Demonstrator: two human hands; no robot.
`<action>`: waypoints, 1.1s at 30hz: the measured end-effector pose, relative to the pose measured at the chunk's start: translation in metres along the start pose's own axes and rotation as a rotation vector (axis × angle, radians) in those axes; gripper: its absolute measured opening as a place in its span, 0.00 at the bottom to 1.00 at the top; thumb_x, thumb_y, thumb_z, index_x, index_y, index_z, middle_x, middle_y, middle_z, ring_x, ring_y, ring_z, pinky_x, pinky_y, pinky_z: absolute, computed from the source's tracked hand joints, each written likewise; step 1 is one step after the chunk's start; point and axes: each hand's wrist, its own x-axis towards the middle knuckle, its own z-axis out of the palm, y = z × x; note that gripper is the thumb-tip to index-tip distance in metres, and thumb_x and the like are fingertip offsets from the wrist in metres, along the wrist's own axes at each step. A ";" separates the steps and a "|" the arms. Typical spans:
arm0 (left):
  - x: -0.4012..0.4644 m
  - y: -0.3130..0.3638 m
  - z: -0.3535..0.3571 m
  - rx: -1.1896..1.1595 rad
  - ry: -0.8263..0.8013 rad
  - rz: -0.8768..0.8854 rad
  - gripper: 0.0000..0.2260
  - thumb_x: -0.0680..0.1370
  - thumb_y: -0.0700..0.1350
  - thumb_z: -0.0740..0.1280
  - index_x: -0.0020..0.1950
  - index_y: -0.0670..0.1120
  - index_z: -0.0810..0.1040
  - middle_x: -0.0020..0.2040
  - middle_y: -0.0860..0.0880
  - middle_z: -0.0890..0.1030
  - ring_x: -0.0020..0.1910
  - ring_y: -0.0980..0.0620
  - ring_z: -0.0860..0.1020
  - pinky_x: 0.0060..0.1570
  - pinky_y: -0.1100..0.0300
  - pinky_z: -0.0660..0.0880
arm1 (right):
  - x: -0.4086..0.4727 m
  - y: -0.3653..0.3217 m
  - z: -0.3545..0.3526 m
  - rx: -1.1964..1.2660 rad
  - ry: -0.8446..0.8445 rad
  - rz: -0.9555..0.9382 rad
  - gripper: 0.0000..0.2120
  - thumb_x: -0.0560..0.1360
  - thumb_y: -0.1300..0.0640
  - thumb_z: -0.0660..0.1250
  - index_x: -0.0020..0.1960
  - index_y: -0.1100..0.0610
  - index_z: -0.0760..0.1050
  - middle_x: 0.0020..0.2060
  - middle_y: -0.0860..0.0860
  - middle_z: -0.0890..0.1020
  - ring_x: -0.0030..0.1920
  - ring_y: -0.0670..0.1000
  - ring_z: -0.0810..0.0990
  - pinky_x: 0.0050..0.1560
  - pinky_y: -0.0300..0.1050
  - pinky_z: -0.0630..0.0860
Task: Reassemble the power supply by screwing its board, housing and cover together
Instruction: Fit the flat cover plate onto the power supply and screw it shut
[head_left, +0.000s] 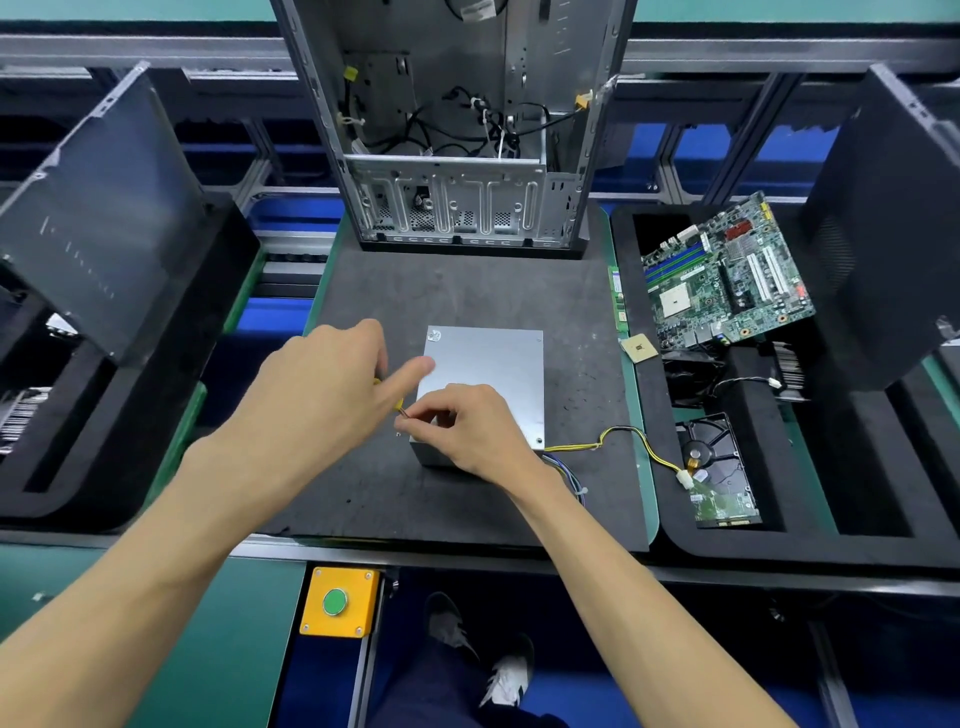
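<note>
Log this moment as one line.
left hand: holds screwdriver | right hand: pinches at its tip | power supply: cover on, foam mat

Bright, even light; seemingly bowed edges.

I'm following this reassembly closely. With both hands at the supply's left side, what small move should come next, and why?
Probably turn the screwdriver: the left hand grips it, and the right hand pinches its tip against the power supply side, apparently steadying a screw.

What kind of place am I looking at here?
Most likely a computer assembly or repair workstation on a line. An open computer case stands on a foam mat, a bare motherboard and hard drive lie in a foam tray, and a yellow button box sits at the bench edge.
</note>
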 end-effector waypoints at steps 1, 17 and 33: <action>0.001 -0.001 0.000 -0.013 -0.002 -0.035 0.19 0.79 0.63 0.62 0.41 0.47 0.73 0.33 0.49 0.75 0.33 0.45 0.75 0.33 0.54 0.71 | 0.000 0.000 0.000 0.006 0.002 0.003 0.04 0.75 0.45 0.74 0.46 0.44 0.86 0.31 0.32 0.78 0.36 0.42 0.76 0.39 0.39 0.69; 0.008 -0.007 0.006 -0.104 -0.069 0.065 0.11 0.80 0.51 0.65 0.40 0.50 0.69 0.33 0.53 0.80 0.27 0.54 0.71 0.29 0.56 0.71 | -0.001 -0.002 0.000 -0.008 -0.013 -0.001 0.05 0.75 0.44 0.74 0.46 0.44 0.85 0.36 0.40 0.82 0.38 0.43 0.77 0.42 0.43 0.75; 0.015 -0.007 0.008 -0.139 -0.087 0.073 0.10 0.80 0.49 0.65 0.40 0.49 0.69 0.35 0.52 0.82 0.25 0.54 0.71 0.32 0.54 0.76 | -0.004 -0.012 -0.005 -0.047 -0.059 -0.011 0.07 0.78 0.45 0.71 0.46 0.46 0.85 0.30 0.39 0.78 0.38 0.43 0.75 0.42 0.43 0.72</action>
